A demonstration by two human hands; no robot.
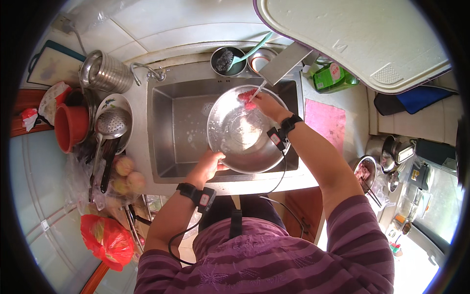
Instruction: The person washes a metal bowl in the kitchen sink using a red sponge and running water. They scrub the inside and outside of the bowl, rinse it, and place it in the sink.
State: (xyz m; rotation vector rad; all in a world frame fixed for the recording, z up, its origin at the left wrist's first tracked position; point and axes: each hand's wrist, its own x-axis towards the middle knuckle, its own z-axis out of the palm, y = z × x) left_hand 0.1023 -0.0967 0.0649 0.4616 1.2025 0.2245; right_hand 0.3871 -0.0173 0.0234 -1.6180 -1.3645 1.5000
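Observation:
A large shiny metal basin (230, 147) is held over the sink (169, 117), with some water in its bottom. My left hand (209, 166) is closed on its near-left rim, thumb on the inner side. At the far inner wall, my right hand (268, 106) has its fingers closed on a crumpled pink-red cloth (247, 96), pressing it against the metal. A thin stream of water (259, 89) falls from the wide flat faucet (285, 63) beside these fingers. Bands with small devices and cables circle both wrists.
Behind the sink stand a bowl with a steel scrubber and green-handled brush (235, 61), and a green detergent bottle (333, 77). A pink cloth (325, 122) lies right. Left are a skimmer (112, 122) and red pot (71, 126). A white board (352, 39) juts in overhead.

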